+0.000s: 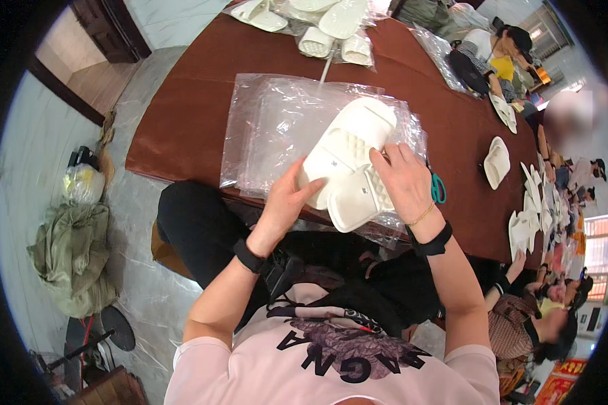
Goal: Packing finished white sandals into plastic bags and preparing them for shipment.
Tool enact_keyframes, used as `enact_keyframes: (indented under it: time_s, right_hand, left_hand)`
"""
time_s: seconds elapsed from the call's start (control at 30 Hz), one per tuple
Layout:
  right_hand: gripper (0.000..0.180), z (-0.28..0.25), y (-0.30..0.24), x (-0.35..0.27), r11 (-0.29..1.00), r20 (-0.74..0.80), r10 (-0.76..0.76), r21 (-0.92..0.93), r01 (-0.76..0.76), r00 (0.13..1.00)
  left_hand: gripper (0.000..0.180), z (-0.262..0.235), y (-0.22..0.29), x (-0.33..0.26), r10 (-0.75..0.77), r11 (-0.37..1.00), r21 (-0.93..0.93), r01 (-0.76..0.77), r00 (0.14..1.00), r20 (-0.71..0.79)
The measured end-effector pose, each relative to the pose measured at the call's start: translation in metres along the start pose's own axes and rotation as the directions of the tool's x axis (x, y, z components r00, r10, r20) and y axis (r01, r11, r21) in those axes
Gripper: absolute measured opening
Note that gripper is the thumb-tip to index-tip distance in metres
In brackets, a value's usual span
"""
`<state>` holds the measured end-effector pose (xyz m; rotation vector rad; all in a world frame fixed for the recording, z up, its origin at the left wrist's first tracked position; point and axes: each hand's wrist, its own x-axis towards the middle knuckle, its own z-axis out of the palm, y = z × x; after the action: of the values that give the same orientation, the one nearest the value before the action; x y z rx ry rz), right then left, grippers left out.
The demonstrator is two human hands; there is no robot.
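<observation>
Two white slippers are held together over the near edge of the table. One slipper (351, 138) points away from me, its sole side up to the left; the other slipper (355, 202) lies lower and turned toward me, partly overlapping it. My left hand (292, 192) grips the heel end of the first slipper, thumb on top. My right hand (405, 177) is closed on the second slipper's strap area, fingers curled over its side. Beneath them lies a stack of clear plastic bags (270, 128). Teal-handled scissors (438, 188) rest beside my right hand.
Bagged white slippers (331, 27) sit at the far side of the brown-covered table (182, 115). More loose slippers (497, 163) lie to the right, where several people work. A green sack (74, 256) stands on the floor at left.
</observation>
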<state>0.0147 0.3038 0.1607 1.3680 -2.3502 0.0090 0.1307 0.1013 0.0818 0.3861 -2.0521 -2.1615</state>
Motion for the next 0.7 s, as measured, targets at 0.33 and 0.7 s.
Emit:
enact_keyframes:
  time_s: [0.33,0.7]
  right_hand:
    - [0.054,-0.028,-0.003,-0.052,0.882,0.161,0.428,0.140,-0.450,0.889]
    - [0.019,-0.002,0.009,-0.106,0.496,0.323,0.594,0.573,-0.652,0.736]
  left_hand:
    - [0.030,0.069,0.018,-0.030,0.338,0.928,0.246,-0.281,0.911,-0.236]
    - [0.036,0.098,-0.002,-0.032,0.571,0.762,0.410,-0.502,0.819,-0.058]
